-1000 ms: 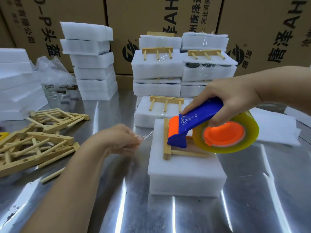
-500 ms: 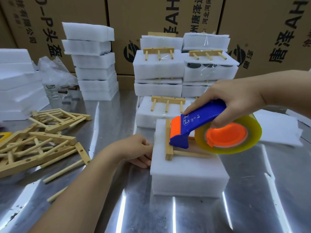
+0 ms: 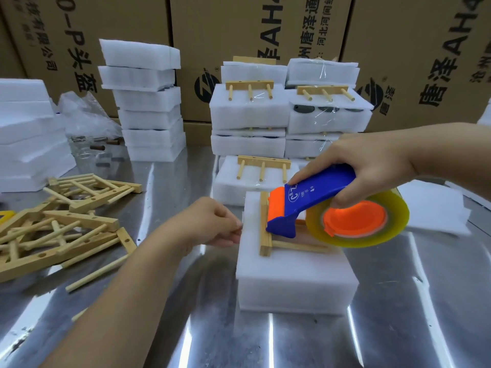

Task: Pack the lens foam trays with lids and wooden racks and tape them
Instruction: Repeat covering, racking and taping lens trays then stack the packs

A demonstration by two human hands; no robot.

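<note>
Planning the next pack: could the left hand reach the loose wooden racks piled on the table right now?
Probably yes: the wooden racks lie on the left hand's own side, nothing between them, though it is busy at the foam tray's edge.

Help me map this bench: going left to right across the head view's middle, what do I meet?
Pile of loose wooden racks → left hand → white foam block topped with a wooden rack → flat white foam sheet.

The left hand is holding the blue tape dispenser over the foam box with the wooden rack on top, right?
No, the right hand holds the blue tape dispenser over the foam box with the wooden rack on top, as the head view shows.
</note>
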